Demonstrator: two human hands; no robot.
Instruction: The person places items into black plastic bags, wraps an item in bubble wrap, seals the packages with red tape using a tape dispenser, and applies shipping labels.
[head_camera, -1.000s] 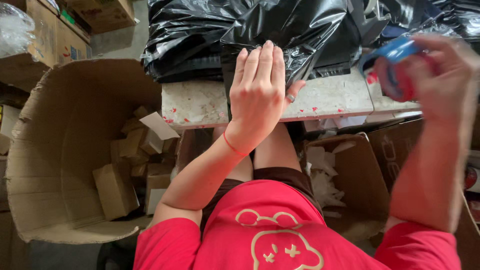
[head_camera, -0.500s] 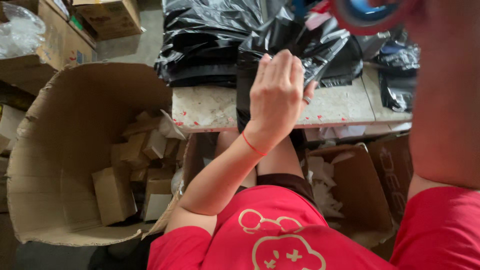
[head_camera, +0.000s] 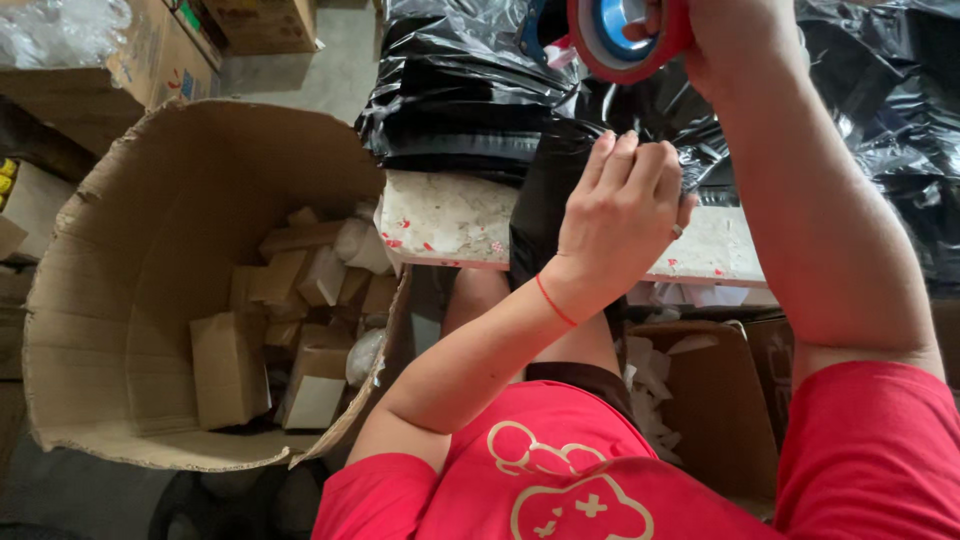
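- Black plastic parcel (head_camera: 545, 215) stands on the speckled tabletop (head_camera: 440, 215), at centre; left hand (head_camera: 620, 215) lies on it, fingers curled against the film
- At 1 o'clock, right hand (head_camera: 735, 35) grips a red tape dispenser (head_camera: 610, 35) above the parcel
- At 12 o'clock, black bags (head_camera: 460, 90) heaped behind
- At 9 o'clock, open cardboard box (head_camera: 170, 210) holding small cartons (head_camera: 228, 365)

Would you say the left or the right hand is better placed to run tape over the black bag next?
Probably the right hand: it grips the tape dispenser just above the black bag, while the left hand is busy pressing the bag against the board.
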